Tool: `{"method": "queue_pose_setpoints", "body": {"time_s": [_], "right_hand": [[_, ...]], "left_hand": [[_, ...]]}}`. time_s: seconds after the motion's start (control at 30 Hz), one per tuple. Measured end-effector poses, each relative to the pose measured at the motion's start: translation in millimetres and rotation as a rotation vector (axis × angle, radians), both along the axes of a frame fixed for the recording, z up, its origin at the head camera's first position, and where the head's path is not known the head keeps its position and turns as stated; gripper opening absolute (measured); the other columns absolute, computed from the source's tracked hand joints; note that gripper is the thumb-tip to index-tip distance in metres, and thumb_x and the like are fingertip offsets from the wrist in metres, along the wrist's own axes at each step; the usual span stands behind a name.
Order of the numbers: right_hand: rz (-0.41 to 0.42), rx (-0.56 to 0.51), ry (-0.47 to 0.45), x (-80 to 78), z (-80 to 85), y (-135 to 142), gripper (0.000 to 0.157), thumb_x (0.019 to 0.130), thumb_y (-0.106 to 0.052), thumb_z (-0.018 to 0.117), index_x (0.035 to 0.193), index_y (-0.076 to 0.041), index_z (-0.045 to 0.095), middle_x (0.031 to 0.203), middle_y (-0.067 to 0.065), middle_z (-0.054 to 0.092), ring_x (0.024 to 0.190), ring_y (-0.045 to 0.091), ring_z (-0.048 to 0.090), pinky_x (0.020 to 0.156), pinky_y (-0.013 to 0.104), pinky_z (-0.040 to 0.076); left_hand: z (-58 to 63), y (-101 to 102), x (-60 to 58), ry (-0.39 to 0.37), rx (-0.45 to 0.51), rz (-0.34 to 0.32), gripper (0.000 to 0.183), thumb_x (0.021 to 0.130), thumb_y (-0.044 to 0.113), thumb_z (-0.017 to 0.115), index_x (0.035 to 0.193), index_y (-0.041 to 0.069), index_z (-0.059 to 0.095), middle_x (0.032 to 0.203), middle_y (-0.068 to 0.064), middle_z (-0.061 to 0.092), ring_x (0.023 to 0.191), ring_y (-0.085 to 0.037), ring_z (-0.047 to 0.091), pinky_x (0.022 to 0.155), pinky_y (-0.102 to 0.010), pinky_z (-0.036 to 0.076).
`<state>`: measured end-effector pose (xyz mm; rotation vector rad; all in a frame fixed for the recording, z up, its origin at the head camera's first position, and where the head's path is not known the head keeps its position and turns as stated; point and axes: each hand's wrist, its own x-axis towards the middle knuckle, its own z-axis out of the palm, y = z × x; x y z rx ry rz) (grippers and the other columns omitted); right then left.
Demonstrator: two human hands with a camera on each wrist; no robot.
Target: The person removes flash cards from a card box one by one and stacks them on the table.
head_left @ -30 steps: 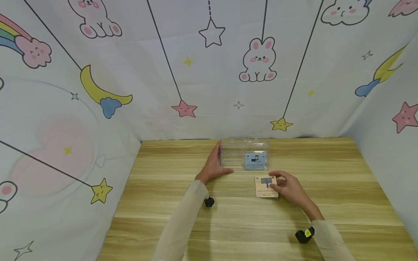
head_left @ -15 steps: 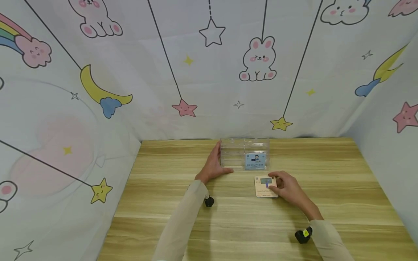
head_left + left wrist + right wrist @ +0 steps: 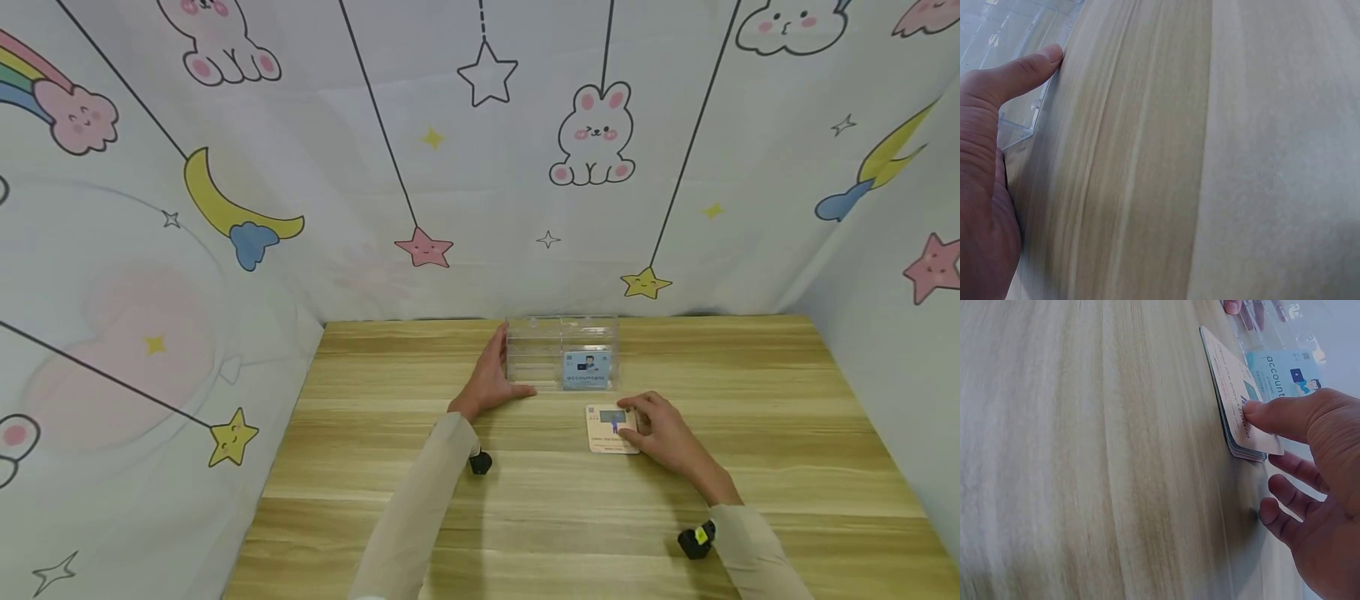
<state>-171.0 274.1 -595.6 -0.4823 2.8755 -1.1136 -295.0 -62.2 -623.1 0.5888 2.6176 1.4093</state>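
My left hand (image 3: 486, 382) lies along the left side of a clear plastic compartment box (image 3: 534, 342), fingers straight. In the left wrist view its thumb (image 3: 1025, 73) rests at the front edge. Before the box's right half, my right hand (image 3: 663, 429) pinches a small stack of cards (image 3: 602, 435) at its right side. The thumb presses the cream top card (image 3: 1230, 375), which shows a blackboard picture; bluish card edges show beneath it in the right wrist view. The other right fingers hang loosely below. Blue cards (image 3: 587, 371) reading "accountant" stand in the lower right compartment.
The wood-grain table (image 3: 375, 367) runs back to a white cloth (image 3: 480, 192) printed with stars, rabbits and moons. More cloth closes off both sides. A black wrist camera (image 3: 481, 462) sits on the left arm, another black wrist camera (image 3: 695, 542) on the right.
The bluish edge below the top card's front has gone from sight in the head view, and the right fingers have shifted slightly at the stack. The left hand and box stay put.
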Motion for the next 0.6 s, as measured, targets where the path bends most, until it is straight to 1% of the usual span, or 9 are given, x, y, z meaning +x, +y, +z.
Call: {"method": "queue_pose_setpoints", "body": {"time_s": [0.3,0.6], "right_hand": [[0.004,0.017,0.000,-0.4,-0.8,0.3,0.041,0.090,-0.013,0.083,0.127,0.000,0.069,0.122,0.020,0.061,0.114,0.043,0.059,0.098,0.063,0.049],[0.006,0.023,-0.004,0.2,-1.7,0.7,0.041,0.091,-0.015,0.083,0.127,0.000,0.069,0.123,0.020,0.061,0.114,0.043,0.058,0.098,0.063,0.048]], "left_hand": [[1.3,0.8,0.0,0.005,0.004,0.002,0.139,0.070,0.031,0.099,0.168,0.015,0.002,0.170,-0.011,0.020,0.153,-0.021,0.028,0.121,-0.027,0.031],[0.8,0.9,1.2,0.007,0.005,0.006,0.139,0.070,0.031,0.099,0.168,0.015,0.002,0.170,-0.010,0.020,0.153,-0.021,0.028,0.121,-0.027,0.031]]}}
